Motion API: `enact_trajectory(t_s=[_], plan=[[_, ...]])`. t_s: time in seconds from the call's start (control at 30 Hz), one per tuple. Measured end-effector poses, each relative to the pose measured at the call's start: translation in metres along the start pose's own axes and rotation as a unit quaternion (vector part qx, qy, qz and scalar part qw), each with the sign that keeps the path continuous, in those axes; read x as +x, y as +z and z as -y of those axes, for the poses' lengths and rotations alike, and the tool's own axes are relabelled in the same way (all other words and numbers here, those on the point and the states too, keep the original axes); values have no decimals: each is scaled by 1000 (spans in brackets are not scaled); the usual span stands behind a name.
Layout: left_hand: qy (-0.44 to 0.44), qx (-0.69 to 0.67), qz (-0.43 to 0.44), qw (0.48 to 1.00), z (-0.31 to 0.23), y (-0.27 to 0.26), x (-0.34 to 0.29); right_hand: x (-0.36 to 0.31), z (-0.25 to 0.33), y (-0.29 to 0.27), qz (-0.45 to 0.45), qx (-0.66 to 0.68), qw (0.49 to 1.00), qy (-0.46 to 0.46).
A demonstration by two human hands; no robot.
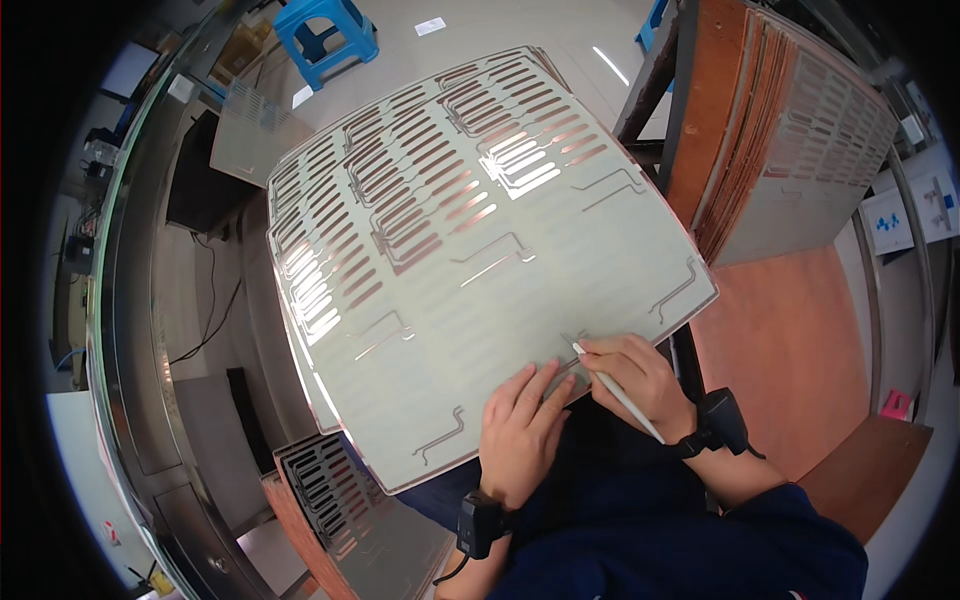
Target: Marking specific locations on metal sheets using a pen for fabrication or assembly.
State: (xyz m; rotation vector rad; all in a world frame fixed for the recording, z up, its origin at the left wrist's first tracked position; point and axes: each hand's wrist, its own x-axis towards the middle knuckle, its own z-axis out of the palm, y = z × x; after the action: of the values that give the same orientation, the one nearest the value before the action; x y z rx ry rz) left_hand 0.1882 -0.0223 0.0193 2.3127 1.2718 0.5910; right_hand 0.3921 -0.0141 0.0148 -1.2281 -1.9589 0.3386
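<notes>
- White pen-like tool [632,408] is pinched in right grip [645,378], tip slanted up-left over near edge of patterned panel [490,300].
- Left grip [518,430], loosely extended, is rested on panel, just left.

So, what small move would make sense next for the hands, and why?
Probably a short, light stroke with the slim white pen-shaped tool: the right hand holds it with its tip at or just above the pale, copper-patterned flat panel, near its close edge, while the left hand rests on the panel, seemingly steadying it.
</notes>
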Motion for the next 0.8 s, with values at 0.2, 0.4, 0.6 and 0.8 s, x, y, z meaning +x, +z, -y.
enact_trajectory(t_s=[0.2, 0.4, 0.6, 0.8], plan=[[-2, 7, 2, 1000, -1, 0, 1, -2, 0, 0, 2, 13, 1000, 8], [-3, 16, 11, 1000, 0, 0, 0, -4, 3, -2, -4, 17, 1000, 0], [-6, 15, 9, 1000, -1, -1, 1, -3, 3, -4, 4, 25, 999, 20], [-7, 16, 9, 1000, -1, 0, 0, -4, 2, -1, -13, 13, 1000, 21]])
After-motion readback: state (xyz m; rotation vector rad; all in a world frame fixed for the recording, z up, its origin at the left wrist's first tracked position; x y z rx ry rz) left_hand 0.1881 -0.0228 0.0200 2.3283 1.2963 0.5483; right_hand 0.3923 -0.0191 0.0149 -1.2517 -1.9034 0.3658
